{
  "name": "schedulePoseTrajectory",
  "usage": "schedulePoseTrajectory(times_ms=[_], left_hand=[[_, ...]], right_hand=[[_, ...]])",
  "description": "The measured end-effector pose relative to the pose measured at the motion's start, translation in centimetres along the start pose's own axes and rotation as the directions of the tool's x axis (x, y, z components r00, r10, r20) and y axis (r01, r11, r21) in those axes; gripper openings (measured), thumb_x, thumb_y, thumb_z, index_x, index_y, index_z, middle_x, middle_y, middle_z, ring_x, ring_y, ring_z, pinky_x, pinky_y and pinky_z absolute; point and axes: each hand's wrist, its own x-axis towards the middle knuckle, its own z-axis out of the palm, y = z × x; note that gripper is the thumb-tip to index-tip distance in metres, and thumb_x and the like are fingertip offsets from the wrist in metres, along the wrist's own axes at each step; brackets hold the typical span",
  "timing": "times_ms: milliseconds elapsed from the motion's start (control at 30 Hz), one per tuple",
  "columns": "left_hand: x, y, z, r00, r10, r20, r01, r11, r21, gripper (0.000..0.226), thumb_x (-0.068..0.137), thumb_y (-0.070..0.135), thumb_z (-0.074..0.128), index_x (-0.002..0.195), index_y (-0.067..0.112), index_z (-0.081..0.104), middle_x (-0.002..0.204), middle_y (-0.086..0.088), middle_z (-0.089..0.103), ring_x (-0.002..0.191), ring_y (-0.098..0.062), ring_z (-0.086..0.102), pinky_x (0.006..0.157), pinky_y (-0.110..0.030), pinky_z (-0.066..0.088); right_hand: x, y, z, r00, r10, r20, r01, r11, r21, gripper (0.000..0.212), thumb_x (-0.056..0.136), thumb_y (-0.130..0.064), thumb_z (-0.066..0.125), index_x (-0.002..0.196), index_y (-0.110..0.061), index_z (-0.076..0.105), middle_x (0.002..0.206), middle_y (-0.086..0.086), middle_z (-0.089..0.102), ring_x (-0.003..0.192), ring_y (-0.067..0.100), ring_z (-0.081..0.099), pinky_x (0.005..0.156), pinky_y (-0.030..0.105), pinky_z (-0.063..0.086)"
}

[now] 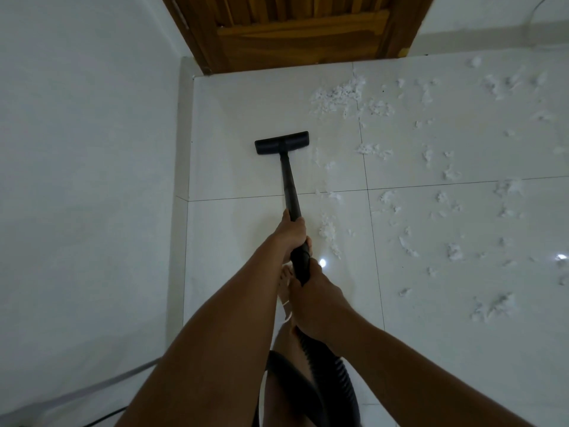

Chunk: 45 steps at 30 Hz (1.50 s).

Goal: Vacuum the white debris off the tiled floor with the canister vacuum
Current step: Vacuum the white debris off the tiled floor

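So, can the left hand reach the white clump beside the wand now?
Probably not yet: the left hand grips the wand, and the clump lies on the floor below. Nothing blocks the way, though.

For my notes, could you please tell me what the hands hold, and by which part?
Both grip the long black vacuum wand: left hand round its straight tube, right hand behind it, round the thick handle end by the ribbed hose.

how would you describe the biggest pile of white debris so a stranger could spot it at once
Start at the wooden door at the top of the view. On the tiled floor just in front of it, right of centre, lies the debris pile, beyond and to the right of the black vacuum head. Unlike the scattered flecks around it, it is one dense heap.
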Motion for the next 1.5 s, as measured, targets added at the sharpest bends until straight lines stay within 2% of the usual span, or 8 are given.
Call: schedulePoseTrajectory(times_ms=[367,567,667,767,933,1067,1200,1500], left_hand=[[-2.1,-3.7,0.8,1.000,0.009,-0.003,-0.009,0.999,0.035,0.055,0.108,0.031,0.034,0.158,0.039,0.014,0.064,-0.010,0.057,0.054,-0.020,0.056,0.084,-0.044,0.059],[-3.4,-4.4,1.8,0.999,0.046,-0.009,-0.045,0.997,0.062,0.057,0.109,0.030,0.033,0.160,0.041,0.009,0.068,-0.011,0.057,0.054,-0.020,0.055,0.072,-0.039,0.058],[-3.8,-4.4,1.7,0.999,0.049,-0.005,-0.049,0.996,0.074,0.058,0.108,0.030,0.033,0.160,0.040,0.008,0.069,-0.012,0.057,0.056,-0.020,0.056,0.079,-0.042,0.059],[-4.3,-4.6,1.6,0.999,0.042,-0.008,-0.042,0.997,0.067,0.056,0.108,0.028,0.033,0.159,0.035,0.013,0.066,-0.011,0.056,0.053,-0.019,0.054,0.069,-0.038,0.057],[-3.9,-5.3,1.7,0.999,0.044,-0.024,-0.042,0.996,0.073,0.055,0.108,0.029,0.033,0.159,0.035,0.013,0.070,-0.011,0.056,0.050,-0.016,0.054,0.054,-0.031,0.053],[-2.6,-5.5,1.3,0.999,0.033,-0.027,-0.031,0.997,0.066,0.057,0.109,0.032,0.033,0.160,0.041,0.009,0.073,-0.012,0.057,0.053,-0.017,0.055,0.062,-0.034,0.055],[-0.9,-3.9,0.7,1.000,0.025,-0.016,-0.024,0.998,0.052,0.057,0.108,0.033,0.034,0.158,0.044,0.010,0.073,-0.013,0.058,0.057,-0.020,0.057,0.072,-0.041,0.059],[3.1,3.1,-1.2,1.000,0.026,-0.018,-0.026,1.000,-0.007,0.059,0.109,0.030,0.034,0.159,0.045,0.006,0.066,-0.010,0.054,0.049,-0.016,0.053,0.052,-0.031,0.052]], right_hand=[[-2.4,3.5,1.1,1.000,-0.013,0.007,0.013,1.000,-0.020,0.061,0.109,-0.029,0.040,0.163,-0.027,0.014,0.124,0.014,0.065,0.063,0.009,0.059,0.033,0.013,0.038],[-3.2,5.4,1.4,0.999,-0.033,0.005,0.033,0.999,-0.037,0.062,0.107,-0.033,0.041,0.163,-0.029,0.013,0.124,0.016,0.067,0.091,0.025,0.070,0.072,0.032,0.059],[-3.6,5.4,1.4,1.000,-0.030,-0.007,0.030,0.999,-0.015,0.058,0.107,-0.033,0.041,0.161,-0.027,0.019,0.126,0.015,0.066,0.070,0.013,0.064,0.048,0.020,0.047],[-3.9,5.4,1.4,1.000,-0.024,-0.010,0.025,0.999,0.022,0.058,0.107,-0.031,0.043,0.160,-0.026,0.022,0.123,0.015,0.067,0.062,0.011,0.062,0.038,0.016,0.042],[-3.4,5.9,1.5,0.999,-0.043,0.002,0.043,0.999,-0.013,0.057,0.108,-0.027,0.041,0.161,-0.024,0.021,0.128,0.016,0.064,0.078,0.016,0.065,0.045,0.019,0.045],[-2.4,5.9,1.8,0.999,-0.034,0.010,0.034,0.999,-0.030,0.060,0.108,-0.028,0.042,0.162,-0.026,0.016,0.132,0.014,0.063,0.097,0.024,0.069,0.048,0.019,0.042],[-1.2,4.4,1.2,0.999,-0.037,0.024,0.037,0.999,-0.002,0.056,0.109,-0.026,0.041,0.161,-0.026,0.019,0.112,0.010,0.064,0.061,0.008,0.060,0.031,0.010,0.036],[5.0,-0.9,-0.1,0.999,-0.021,0.039,0.019,0.999,0.049,0.057,0.107,-0.029,0.043,0.159,-0.031,0.019,0.105,0.013,0.067,0.053,0.012,0.063,0.039,0.019,0.047]])
